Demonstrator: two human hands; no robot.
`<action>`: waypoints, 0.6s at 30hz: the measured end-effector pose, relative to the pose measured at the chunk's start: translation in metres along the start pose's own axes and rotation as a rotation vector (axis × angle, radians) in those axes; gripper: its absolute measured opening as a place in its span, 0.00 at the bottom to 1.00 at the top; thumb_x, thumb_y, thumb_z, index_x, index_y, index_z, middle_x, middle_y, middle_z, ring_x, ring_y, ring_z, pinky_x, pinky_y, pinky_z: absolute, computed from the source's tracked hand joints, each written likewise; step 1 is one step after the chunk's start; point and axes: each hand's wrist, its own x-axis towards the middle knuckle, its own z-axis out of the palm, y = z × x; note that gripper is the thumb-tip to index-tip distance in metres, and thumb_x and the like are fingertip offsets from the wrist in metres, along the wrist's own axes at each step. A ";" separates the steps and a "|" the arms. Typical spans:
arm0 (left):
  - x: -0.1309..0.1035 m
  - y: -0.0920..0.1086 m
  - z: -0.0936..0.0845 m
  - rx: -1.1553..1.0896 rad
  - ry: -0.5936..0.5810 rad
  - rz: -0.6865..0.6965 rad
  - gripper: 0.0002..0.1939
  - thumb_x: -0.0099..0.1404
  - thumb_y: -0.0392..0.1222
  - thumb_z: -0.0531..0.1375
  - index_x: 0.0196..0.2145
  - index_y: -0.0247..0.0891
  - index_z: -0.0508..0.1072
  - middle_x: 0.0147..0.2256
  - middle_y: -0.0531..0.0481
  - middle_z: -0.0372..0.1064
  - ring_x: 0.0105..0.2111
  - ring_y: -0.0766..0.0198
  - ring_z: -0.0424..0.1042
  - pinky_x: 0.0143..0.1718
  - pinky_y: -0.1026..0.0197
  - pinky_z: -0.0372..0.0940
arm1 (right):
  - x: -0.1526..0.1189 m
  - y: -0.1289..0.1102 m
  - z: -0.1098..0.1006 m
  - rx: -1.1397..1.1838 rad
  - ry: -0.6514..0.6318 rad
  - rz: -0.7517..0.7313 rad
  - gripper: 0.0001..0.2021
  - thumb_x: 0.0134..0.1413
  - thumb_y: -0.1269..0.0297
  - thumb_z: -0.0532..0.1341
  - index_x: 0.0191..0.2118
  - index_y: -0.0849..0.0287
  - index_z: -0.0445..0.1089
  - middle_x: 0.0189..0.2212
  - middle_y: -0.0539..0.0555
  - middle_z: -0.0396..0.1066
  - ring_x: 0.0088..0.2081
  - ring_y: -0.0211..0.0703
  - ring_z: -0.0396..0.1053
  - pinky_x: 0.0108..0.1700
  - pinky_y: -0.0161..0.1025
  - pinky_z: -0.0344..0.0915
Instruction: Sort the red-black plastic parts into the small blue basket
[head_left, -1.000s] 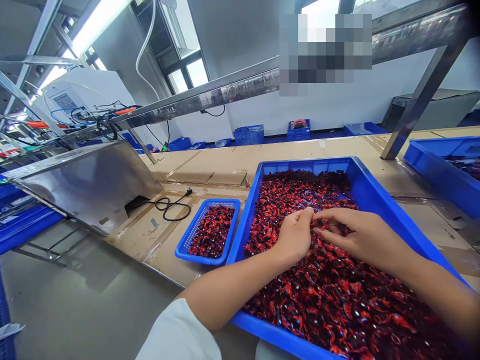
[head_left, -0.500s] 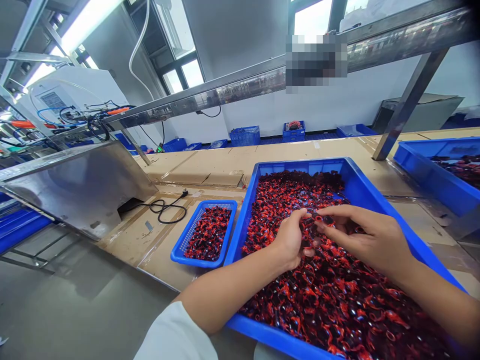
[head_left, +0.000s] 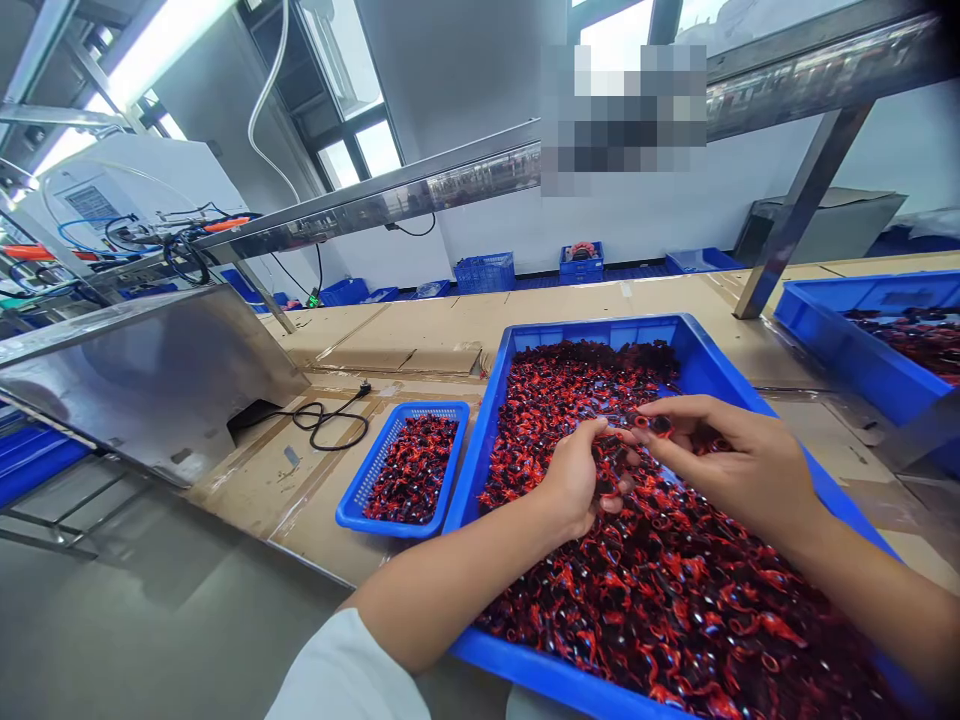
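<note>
Both hands are above a large blue tray (head_left: pixel 480 455) filled with small glossy red and black pieces (head_left: pixel 645 590). My right hand (head_left: pixel 742 460) pinches a small dark, red-rimmed piece (head_left: pixel 658 425) between thumb and fingers. Close beside it, my left hand (head_left: pixel 574 480) has its thumb and forefinger pressed together at the same spot, with its other fingers curled below; more dark pieces seem to lie in them, partly hidden. Left of the tray stands a smaller blue basket (head_left: pixel 349 508) holding similar pieces.
A black cable with a plug (head_left: pixel 330 420) lies on the cardboard-covered table (head_left: pixel 555 302). At the left is a metal housing (head_left: pixel 150 370). Another blue tray (head_left: pixel 840 345) is at the right, near a metal post (head_left: pixel 802 215). Blue crates (head_left: pixel 484 272) stand by the wall.
The view has shifted slightly, moving the scene a little to the left. My fingertips have parted slightly, and the piece in my right hand shows more clearly.
</note>
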 end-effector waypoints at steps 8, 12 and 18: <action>-0.001 0.000 0.000 0.009 -0.006 0.011 0.15 0.70 0.53 0.61 0.38 0.38 0.74 0.30 0.53 0.66 0.18 0.71 0.61 0.15 0.69 0.42 | -0.002 -0.002 -0.001 0.049 0.015 0.004 0.10 0.66 0.49 0.71 0.45 0.45 0.84 0.21 0.47 0.71 0.21 0.42 0.64 0.27 0.43 0.63; -0.001 0.001 0.000 0.008 0.001 -0.008 0.14 0.71 0.52 0.60 0.38 0.37 0.74 0.31 0.52 0.67 0.18 0.71 0.61 0.15 0.69 0.42 | 0.000 0.000 0.003 0.151 0.039 0.150 0.13 0.59 0.47 0.76 0.43 0.47 0.82 0.22 0.47 0.70 0.22 0.41 0.64 0.26 0.42 0.62; -0.003 0.002 0.002 -0.007 0.027 -0.032 0.16 0.76 0.48 0.54 0.39 0.35 0.75 0.31 0.51 0.67 0.17 0.72 0.61 0.15 0.69 0.43 | 0.020 0.019 0.001 0.761 -0.121 0.571 0.24 0.63 0.41 0.67 0.28 0.47 0.57 0.20 0.42 0.45 0.19 0.37 0.37 0.15 0.38 0.39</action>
